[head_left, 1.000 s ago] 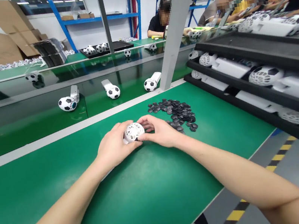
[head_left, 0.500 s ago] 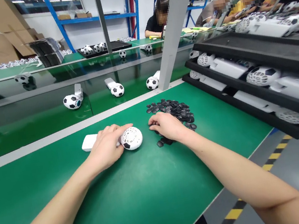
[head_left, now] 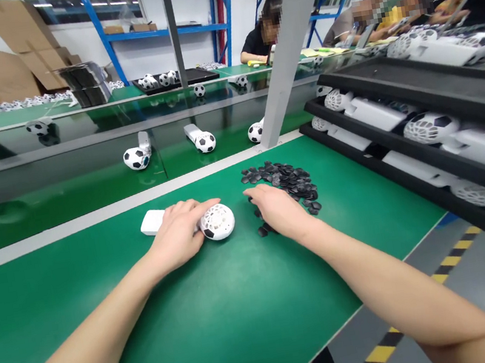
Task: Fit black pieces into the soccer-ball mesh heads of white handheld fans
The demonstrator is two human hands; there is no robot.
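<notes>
My left hand (head_left: 177, 235) is wrapped over the neck of a white handheld fan (head_left: 217, 222) with a soccer-ball head, lying on the green table. Its grille faces up, and a black pentagon shows on its near left side. The end of the white handle (head_left: 153, 222) sticks out beyond my knuckles. My right hand (head_left: 277, 210) is at the left edge of a pile of small black pentagon pieces (head_left: 295, 179), its fingers bent down and close together. Its fingertips are partly hidden, so what they pinch cannot be made out.
Behind a pale rail, several soccer-ball fans (head_left: 205, 142) lie on a green lane. A grey post (head_left: 282, 65) rises at the rail. Stacked black trays (head_left: 399, 126) of fan parts stand on the right. Co-workers (head_left: 262, 31) sit across the lane. Cardboard boxes (head_left: 3, 66) stand at back left.
The view has shifted slightly. Fans on the lane have moved right, and more of one shows at far left. My right fingers have moved slightly up over the pile's edge; my left hand keeps its hold.
</notes>
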